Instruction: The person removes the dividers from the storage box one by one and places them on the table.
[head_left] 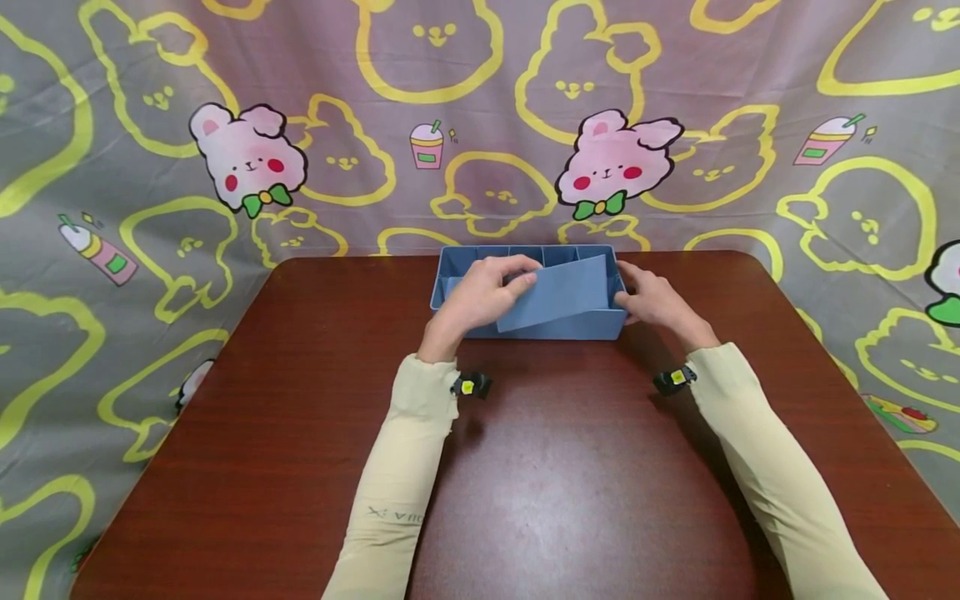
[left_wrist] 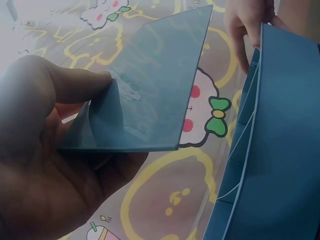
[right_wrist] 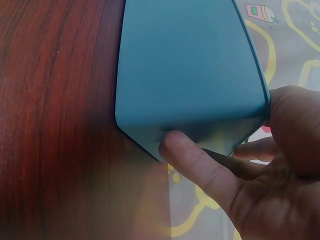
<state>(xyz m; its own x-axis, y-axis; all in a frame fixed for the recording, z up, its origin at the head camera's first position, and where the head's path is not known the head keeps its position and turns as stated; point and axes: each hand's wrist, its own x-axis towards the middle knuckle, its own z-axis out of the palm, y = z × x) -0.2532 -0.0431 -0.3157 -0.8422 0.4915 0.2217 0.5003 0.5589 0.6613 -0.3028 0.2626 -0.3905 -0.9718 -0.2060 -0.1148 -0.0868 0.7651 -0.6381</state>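
a long, rectangular, smooth blue box (head_left: 577, 327) stands near the far edge of a dark reddish-brown wood-grain counter (head_left: 322, 375), its long side turned toward the person. thin upright blue dividers (head_left: 510, 260) split its far side into a row of small compartments.

the left hand (head_left: 487, 292) holds a flat, thin, smooth blue panel (head_left: 566, 292) over the near part of the box. its grip is closed on the panel's left part, thumb on one face and fingers underneath; the left wrist view shows a bent or folded piece by the thumb, and a gap between the panel and the box. seen from the head, the panel slants, its right end higher, and covers part of the box's opening and near wall.

the right hand (head_left: 656, 298) is at the right end of the box. its grip is closed over that end wall, with one finger laid against the outside and other digits at the rim; how far these reach inside is hard to tell.

on the near side of the box, both forearms wear pale cream fabric sleeves (head_left: 401, 467), the left one with faint dark lettering, and a black wrist strap (head_left: 471, 385) with a yellow mark shows at each cuff. behind the box hangs a grey cloth (head_left: 315, 50) printed with yellow animal outlines and pink-and-white rabbit heads (head_left: 618, 162) with green bows.
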